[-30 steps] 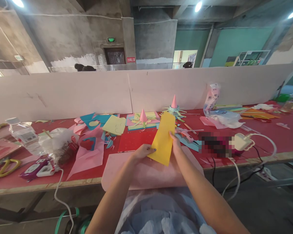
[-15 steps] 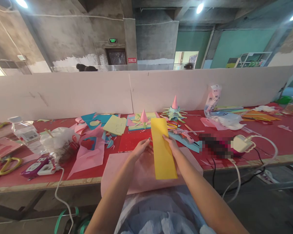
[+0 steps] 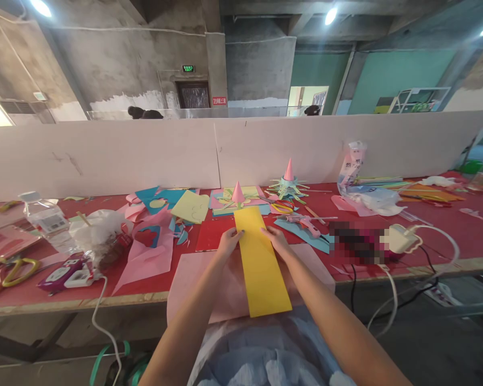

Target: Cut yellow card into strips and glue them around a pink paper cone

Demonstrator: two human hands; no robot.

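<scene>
A long strip of yellow paper (image 3: 261,268) is held between my two hands above a large pink sheet (image 3: 201,284) at the table's edge. My left hand (image 3: 229,241) grips its left side near the far end, thumb on top. On the opposite side my right hand (image 3: 277,239) pinches the right edge. Fingers beneath the paper are hidden. Just beyond the strip stands a small pink paper cone (image 3: 238,194). A pink glue gun (image 3: 308,224) lies right of my right hand, on blue paper. A red sheet (image 3: 209,234) lies left of my left hand.
Another pink cone (image 3: 288,170) on a fringed paper base stands farther back, near scissors (image 3: 282,206). Cut paper (image 3: 148,262), a plastic bottle (image 3: 42,217) and yellow-handled scissors (image 3: 20,272) lie leftward. A power strip with a white charger (image 3: 402,238) sits right. A pale partition (image 3: 153,155) borders the back.
My left hand has come onto the strip's left edge; before, it was apart from it. The strip has moved nearer my body and tilted, its far end swinging left.
</scene>
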